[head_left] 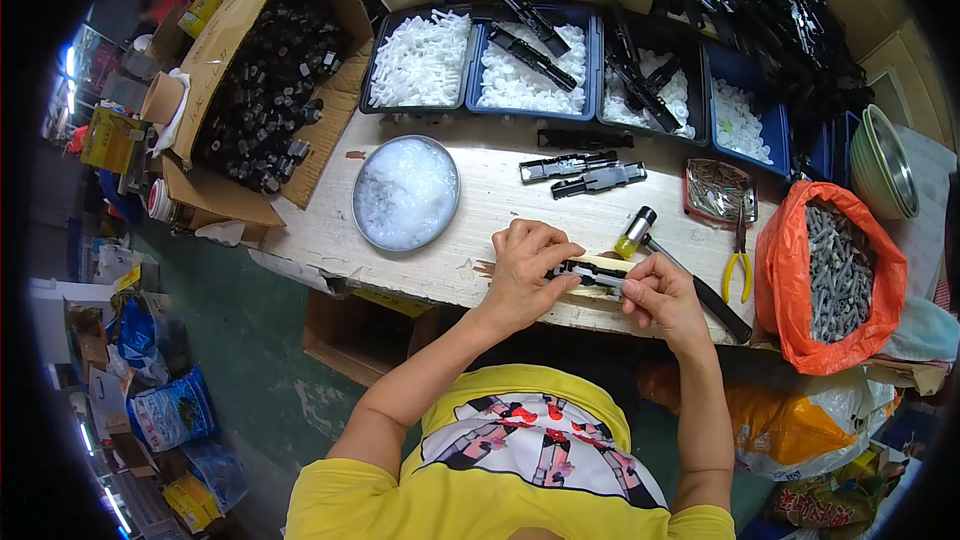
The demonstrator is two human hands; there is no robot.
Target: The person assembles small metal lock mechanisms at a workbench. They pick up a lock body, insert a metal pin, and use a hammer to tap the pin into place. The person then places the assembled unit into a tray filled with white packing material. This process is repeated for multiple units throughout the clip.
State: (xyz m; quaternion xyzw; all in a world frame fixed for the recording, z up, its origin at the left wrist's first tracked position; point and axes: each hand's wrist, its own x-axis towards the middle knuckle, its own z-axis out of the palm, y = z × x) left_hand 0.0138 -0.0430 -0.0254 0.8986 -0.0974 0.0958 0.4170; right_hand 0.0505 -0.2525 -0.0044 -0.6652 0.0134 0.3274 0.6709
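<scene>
At the front edge of the bench, my left hand [524,275] is closed on one end of a long black plastic part [592,269], which lies crosswise between my hands. My right hand [664,298] pinches a small grey piece [612,282] against the black part's other end. Much of both pieces is covered by my fingers. Just beyond my right hand rest a hammer [722,306] with a black grip and a yellow-and-black cylindrical tool [636,230]. Similar black parts [600,179] lie farther back on the bench.
A round dish [362,202] of whitish jelly-like material stands left. Bins [474,106] of white plastic pieces line the back. A carton [225,80] holds black blocks. At right are a red tray [693,202], yellow-handled pliers [738,278] and an orange bag [783,285] of grey pieces.
</scene>
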